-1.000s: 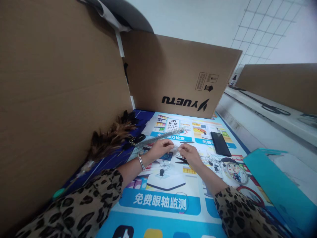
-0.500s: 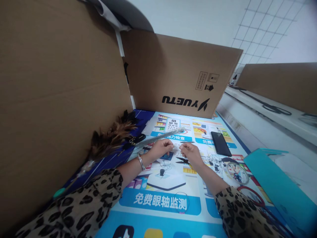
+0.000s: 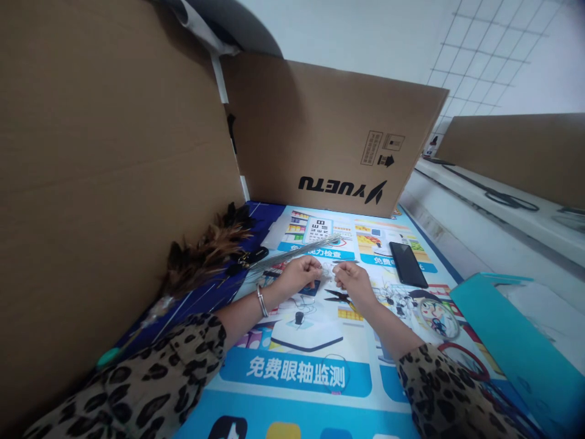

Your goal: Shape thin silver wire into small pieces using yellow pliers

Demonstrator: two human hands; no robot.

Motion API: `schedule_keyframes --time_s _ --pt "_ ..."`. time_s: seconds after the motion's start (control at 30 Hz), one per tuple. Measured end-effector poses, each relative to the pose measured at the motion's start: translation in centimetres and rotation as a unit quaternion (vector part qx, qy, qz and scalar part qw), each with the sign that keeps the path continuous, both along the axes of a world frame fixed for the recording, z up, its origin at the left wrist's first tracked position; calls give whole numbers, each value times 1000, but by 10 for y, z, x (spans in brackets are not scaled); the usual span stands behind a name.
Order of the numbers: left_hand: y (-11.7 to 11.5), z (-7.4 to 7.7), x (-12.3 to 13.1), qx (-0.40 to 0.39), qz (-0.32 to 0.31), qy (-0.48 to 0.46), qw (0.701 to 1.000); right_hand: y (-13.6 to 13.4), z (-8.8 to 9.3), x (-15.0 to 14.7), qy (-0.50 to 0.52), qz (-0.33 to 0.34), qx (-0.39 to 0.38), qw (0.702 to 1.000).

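Note:
My left hand [image 3: 300, 274], with a silver bracelet [image 3: 261, 300] at the wrist, is closed in a pinch over the printed mat. Facing it, my right hand [image 3: 355, 281] also pinches, fingertips a short gap away. A fine wire [image 3: 326, 271] shows between the fingertips, too thin to follow fully. Beneath my right hand lie pliers [image 3: 339, 297] with dark jaws and a yellow handle, partly covered by the hand. Behind my left hand rests a bundle of straight silver wires [image 3: 299, 250]. A small black piece [image 3: 299, 317] lies nearer to me.
A black phone [image 3: 408, 265] lies at the right, near a wire tangle [image 3: 398, 300] and a clear round dish [image 3: 437, 318]. A teal box [image 3: 512, 347] stands far right. Brown feathers [image 3: 201, 247] lie left, beside cardboard walls [image 3: 329, 134]. Scissors [image 3: 509, 200] rest on the ledge.
My right hand has shifted slightly to the right, widening the gap between the fingertips a little. Otherwise the scene looks the same.

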State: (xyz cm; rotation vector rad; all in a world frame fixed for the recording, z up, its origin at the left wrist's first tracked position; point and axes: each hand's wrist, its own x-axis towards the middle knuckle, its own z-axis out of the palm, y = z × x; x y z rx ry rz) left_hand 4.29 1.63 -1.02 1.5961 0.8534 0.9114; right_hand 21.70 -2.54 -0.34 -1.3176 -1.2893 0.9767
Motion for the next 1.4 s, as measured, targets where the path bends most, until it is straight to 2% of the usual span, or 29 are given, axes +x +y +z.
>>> schedule_keyframes --time_s 0.2,0.43,0.6,1.07,1.4 --pt "-2 1 -1 7 -13 -10 1000 2 -3 2 0 4 0 1000" --pt "-3 6 -3 53 19 34 998 3 -6 0 -44 13 23 999" --pt "-3 8 -4 49 31 30 998 0 -3 -2 -82 21 50 995" --pt "-8 7 -1 46 -24 42 998 1 -6 -4 -132 -4 60 989" --pt "-9 7 -2 33 -37 51 997 -6 -1 -7 -203 -22 84 975"
